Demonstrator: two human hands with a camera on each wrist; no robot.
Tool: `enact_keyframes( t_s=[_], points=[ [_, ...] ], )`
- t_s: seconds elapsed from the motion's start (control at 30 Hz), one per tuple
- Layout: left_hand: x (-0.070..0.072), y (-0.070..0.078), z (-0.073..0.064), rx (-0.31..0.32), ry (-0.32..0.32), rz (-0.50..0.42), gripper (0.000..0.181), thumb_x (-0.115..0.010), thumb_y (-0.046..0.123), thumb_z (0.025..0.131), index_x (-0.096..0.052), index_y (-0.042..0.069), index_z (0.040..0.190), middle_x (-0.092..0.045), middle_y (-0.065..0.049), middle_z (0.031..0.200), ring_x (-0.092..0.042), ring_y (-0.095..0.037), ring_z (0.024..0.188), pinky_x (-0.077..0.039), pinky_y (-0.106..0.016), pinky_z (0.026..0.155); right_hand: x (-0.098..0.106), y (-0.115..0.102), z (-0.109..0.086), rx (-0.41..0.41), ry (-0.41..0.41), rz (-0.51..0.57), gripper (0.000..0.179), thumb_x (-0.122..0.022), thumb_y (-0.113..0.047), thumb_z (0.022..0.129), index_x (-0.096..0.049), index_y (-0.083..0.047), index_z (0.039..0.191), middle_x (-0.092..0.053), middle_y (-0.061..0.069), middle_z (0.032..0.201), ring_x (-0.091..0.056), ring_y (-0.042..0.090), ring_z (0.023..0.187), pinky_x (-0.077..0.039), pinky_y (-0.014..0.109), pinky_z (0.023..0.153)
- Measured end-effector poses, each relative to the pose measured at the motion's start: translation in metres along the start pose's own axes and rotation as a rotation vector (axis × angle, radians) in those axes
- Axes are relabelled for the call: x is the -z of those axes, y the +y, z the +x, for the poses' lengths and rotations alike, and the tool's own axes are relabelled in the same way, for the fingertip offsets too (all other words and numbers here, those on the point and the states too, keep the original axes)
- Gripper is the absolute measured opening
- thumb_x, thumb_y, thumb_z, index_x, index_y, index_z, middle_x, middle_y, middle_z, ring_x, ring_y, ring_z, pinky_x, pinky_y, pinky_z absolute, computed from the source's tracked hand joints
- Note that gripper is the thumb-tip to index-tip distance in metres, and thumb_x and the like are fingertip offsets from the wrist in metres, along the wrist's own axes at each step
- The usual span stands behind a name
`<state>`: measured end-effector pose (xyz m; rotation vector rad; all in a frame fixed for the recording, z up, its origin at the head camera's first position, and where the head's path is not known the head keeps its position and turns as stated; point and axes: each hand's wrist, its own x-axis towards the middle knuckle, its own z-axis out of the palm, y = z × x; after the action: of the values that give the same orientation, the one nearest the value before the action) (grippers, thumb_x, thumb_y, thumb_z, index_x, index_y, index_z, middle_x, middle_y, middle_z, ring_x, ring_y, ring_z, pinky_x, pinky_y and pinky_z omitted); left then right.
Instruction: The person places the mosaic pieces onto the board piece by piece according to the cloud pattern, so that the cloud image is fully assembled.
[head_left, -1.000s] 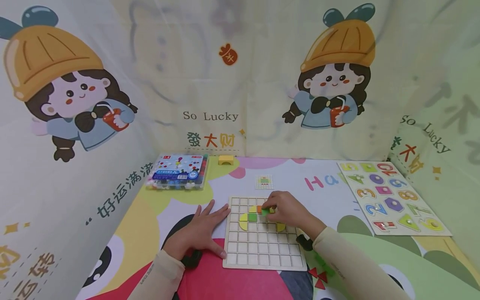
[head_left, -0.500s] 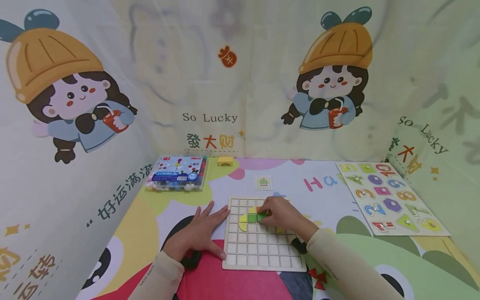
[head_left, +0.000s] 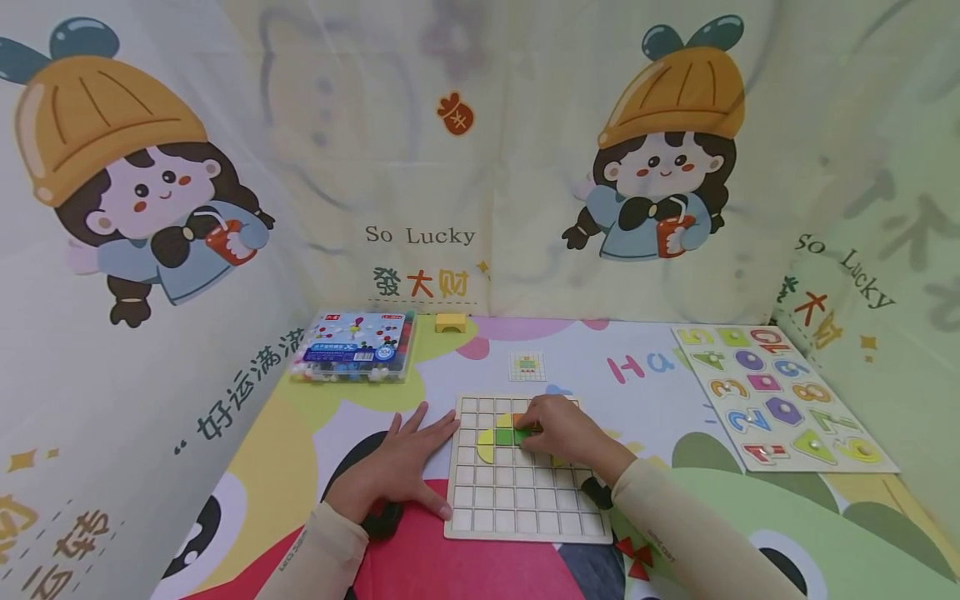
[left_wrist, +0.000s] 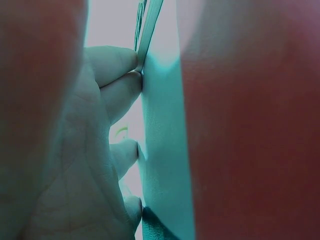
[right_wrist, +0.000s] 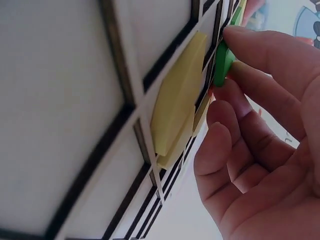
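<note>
A wooden grid board (head_left: pixel 506 498) lies flat on the patterned mat. Spread fingers of my left hand (head_left: pixel 396 468) touch its left edge, with the thumb near the lower left corner. My right hand (head_left: pixel 558 429) pinches a green square tile (right_wrist: pixel 222 62) between thumb and index finger, down at a cell of the board. Just left of that tile sits another green square (head_left: pixel 505 436). Yellow curved pieces (head_left: pixel 486 453) and an orange piece (head_left: pixel 517 418) lie in nearby cells, partly covered by the right hand. The right wrist view shows more yellow pieces (right_wrist: pixel 180 95) in the grid.
A small pattern card (head_left: pixel 527 366) lies beyond the board. Red triangles (head_left: pixel 640 569) are beside the right forearm. A clear box of coloured parts (head_left: pixel 356 346) and a yellow arch block (head_left: pixel 451 322) stand at the back left, a number puzzle (head_left: pixel 780 400) at the right.
My right hand has moved slightly left and down, bringing the green tile beside the other green square. In the last half second it has barely moved. The left hand stays put.
</note>
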<state>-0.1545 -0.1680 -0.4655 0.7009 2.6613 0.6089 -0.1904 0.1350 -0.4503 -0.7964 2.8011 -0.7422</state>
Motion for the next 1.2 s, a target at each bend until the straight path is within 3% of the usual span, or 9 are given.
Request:
enact_keyframes(
  t_s=[0.57, 0.87, 1.03, 1.2],
  points=[
    [0.000, 0.000, 0.000, 0.010, 0.000, 0.002, 0.128, -0.095, 0.065, 0.062, -0.032, 0.026, 0.168, -0.026, 0.006, 0.177, 0.000, -0.042, 0.166, 0.002, -0.073, 0.128, -0.001, -0.002, 0.000, -0.040, -0.013, -0.009, 0.023, -0.086, -0.013, 0.086, -0.085, -0.012, 0.109, -0.075, -0.004, 0.099, -0.062, 0.009, 0.090, -0.057, 0.032, 0.081],
    [0.001, 0.002, -0.001, 0.011, 0.000, 0.000, 0.128, -0.095, 0.064, 0.062, -0.032, 0.026, 0.168, -0.026, 0.005, 0.177, -0.001, -0.042, 0.166, 0.001, -0.073, 0.128, 0.003, -0.005, -0.004, -0.026, -0.005, -0.011, 0.022, -0.087, -0.015, 0.087, -0.085, -0.014, 0.108, -0.074, -0.004, 0.099, -0.062, 0.010, 0.091, -0.055, 0.029, 0.078],
    [0.001, 0.002, -0.001, 0.010, -0.005, 0.002, 0.128, -0.095, 0.064, 0.063, -0.032, 0.026, 0.168, -0.026, 0.005, 0.177, 0.000, -0.042, 0.166, 0.002, -0.073, 0.128, 0.018, -0.003, -0.015, -0.037, 0.040, 0.037, 0.024, -0.088, -0.019, 0.087, -0.085, -0.014, 0.110, -0.074, -0.004, 0.098, -0.060, 0.011, 0.087, -0.052, 0.026, 0.074],
    [-0.001, 0.000, 0.000, 0.024, -0.012, 0.006, 0.128, -0.094, 0.066, 0.062, -0.032, 0.027, 0.168, -0.025, 0.007, 0.177, 0.000, -0.040, 0.167, 0.002, -0.072, 0.129, 0.042, 0.013, -0.046, -0.050, 0.106, 0.083, 0.025, -0.085, -0.020, 0.089, -0.082, -0.012, 0.113, -0.075, -0.001, 0.099, -0.060, 0.011, 0.086, -0.052, 0.025, 0.073]
  ],
)
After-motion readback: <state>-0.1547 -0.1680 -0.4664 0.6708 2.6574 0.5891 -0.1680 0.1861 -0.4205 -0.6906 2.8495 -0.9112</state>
